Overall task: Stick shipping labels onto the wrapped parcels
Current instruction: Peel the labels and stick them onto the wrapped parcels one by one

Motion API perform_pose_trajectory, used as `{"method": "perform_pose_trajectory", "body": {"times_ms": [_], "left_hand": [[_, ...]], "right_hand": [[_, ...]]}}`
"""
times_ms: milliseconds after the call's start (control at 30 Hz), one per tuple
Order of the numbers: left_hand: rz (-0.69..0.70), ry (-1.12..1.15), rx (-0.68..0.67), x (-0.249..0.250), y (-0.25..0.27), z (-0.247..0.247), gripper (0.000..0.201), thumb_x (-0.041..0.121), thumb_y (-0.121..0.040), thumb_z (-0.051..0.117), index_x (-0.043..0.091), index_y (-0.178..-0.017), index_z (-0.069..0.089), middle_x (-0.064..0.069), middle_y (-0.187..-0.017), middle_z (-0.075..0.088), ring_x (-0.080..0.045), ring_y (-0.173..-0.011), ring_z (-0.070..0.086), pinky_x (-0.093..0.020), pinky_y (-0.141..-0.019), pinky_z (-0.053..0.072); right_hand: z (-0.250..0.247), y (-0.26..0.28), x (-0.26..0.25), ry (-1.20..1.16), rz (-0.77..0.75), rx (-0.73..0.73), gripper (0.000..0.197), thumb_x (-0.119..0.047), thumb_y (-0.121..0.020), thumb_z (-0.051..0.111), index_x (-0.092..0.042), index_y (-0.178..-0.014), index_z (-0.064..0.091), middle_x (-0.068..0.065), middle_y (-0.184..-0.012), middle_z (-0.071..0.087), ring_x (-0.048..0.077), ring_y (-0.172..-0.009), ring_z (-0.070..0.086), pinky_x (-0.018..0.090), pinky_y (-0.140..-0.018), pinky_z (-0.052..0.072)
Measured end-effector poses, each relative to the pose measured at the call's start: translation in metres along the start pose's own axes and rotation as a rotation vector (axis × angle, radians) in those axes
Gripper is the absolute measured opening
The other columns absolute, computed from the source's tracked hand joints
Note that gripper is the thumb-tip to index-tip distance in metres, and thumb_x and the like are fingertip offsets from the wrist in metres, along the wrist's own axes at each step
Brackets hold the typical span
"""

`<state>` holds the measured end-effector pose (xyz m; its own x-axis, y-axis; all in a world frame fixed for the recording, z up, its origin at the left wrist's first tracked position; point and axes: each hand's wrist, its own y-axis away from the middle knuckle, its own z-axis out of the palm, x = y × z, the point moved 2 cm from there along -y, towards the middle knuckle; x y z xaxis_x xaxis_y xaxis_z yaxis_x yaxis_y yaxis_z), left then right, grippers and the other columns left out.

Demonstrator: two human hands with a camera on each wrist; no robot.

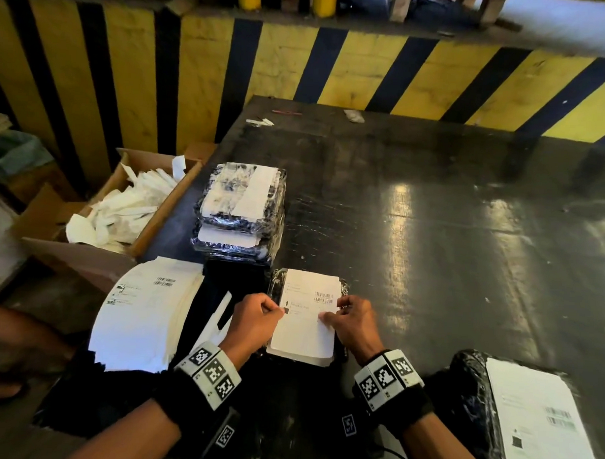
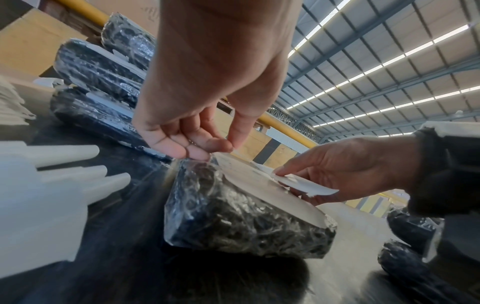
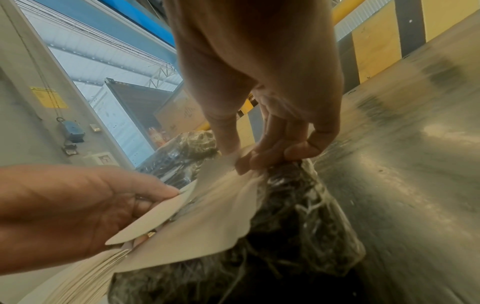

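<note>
A parcel (image 1: pixel 343 288) wrapped in black shiny film lies on the dark table (image 1: pixel 431 234) in front of me. A white shipping label (image 1: pixel 305 318) with barcodes covers its top. My left hand (image 1: pixel 274 309) pinches the label's left edge between thumb and fingers. My right hand (image 1: pixel 329 314) pinches its right edge, which curls up. In the left wrist view the left hand (image 2: pixel 221 146) pinches above the parcel (image 2: pixel 233 216). In the right wrist view the right hand (image 3: pixel 239 158) lifts a corner of the label (image 3: pixel 207 216). Layered sheet edges show under the label's near side.
A pile of unused labels (image 1: pixel 147 313) lies left of my hands. Behind it stand stacked labelled parcels (image 1: pixel 240 213). A cardboard box (image 1: pixel 97 260) of white paper scraps sits off the table's left edge. Another labelled parcel (image 1: pixel 527 419) lies near right. Someone's arm (image 1: pixel 16 329) shows far left.
</note>
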<state>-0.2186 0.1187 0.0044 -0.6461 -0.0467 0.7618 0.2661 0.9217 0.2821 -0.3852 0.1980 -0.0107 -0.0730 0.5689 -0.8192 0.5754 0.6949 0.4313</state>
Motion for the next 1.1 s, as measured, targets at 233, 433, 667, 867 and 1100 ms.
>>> {"method": "perform_pose_trajectory", "body": {"times_ms": [233,433,667,867,1100], "left_hand": [[-0.031,-0.072,-0.003,0.002,-0.001,0.001,0.010,0.017,-0.079,0.066,0.008,-0.074,0.067,0.004,-0.063,0.061,-0.007,-0.058,0.054,-0.019,-0.048,0.036],[-0.028,-0.214,-0.034,0.005,-0.006,0.003,0.015,0.024,-0.079,0.064,0.012,-0.069,0.061,0.004,-0.065,0.061,-0.014,-0.065,0.059,-0.025,-0.056,0.044],[0.071,-0.340,-0.082,0.008,-0.005,0.002,0.021,0.023,-0.081,0.059,0.013,-0.064,0.055,-0.006,-0.072,0.066,-0.022,-0.071,0.062,-0.031,-0.059,0.044],[0.298,-0.586,0.069,0.006,0.009,0.004,0.020,0.032,-0.092,0.050,0.014,-0.085,0.055,-0.004,-0.091,0.066,-0.024,-0.087,0.060,-0.034,-0.073,0.040],[0.465,-0.700,-0.104,-0.029,0.017,0.021,0.079,0.067,-0.082,0.023,0.019,-0.145,0.024,-0.012,-0.157,0.010,-0.030,-0.145,0.006,-0.041,-0.114,0.016]], "right_hand": [[0.001,0.002,-0.003,0.082,-0.017,0.010,0.035,-0.009,-0.074,0.076,-0.016,-0.094,0.049,0.003,-0.097,0.061,0.017,-0.084,0.061,0.020,-0.057,0.049],[0.002,0.004,-0.003,0.109,-0.031,0.027,0.051,-0.010,-0.074,0.076,-0.010,-0.116,0.047,0.007,-0.102,0.063,0.018,-0.084,0.061,0.025,-0.063,0.051],[-0.006,0.003,-0.001,0.336,-0.091,-0.001,0.062,-0.033,-0.068,0.081,-0.020,-0.114,0.041,0.003,-0.114,0.064,0.024,-0.095,0.063,0.041,-0.083,0.054],[-0.014,0.009,0.017,0.519,-0.130,-0.134,0.093,-0.052,-0.067,0.075,-0.029,-0.139,0.020,0.010,-0.131,0.051,0.029,-0.115,0.053,0.048,-0.098,0.045],[-0.017,0.015,0.030,0.569,-0.213,-0.279,0.114,-0.053,-0.069,0.074,-0.029,-0.148,-0.003,0.014,-0.147,0.032,0.030,-0.132,0.037,0.043,-0.109,0.035]]}}
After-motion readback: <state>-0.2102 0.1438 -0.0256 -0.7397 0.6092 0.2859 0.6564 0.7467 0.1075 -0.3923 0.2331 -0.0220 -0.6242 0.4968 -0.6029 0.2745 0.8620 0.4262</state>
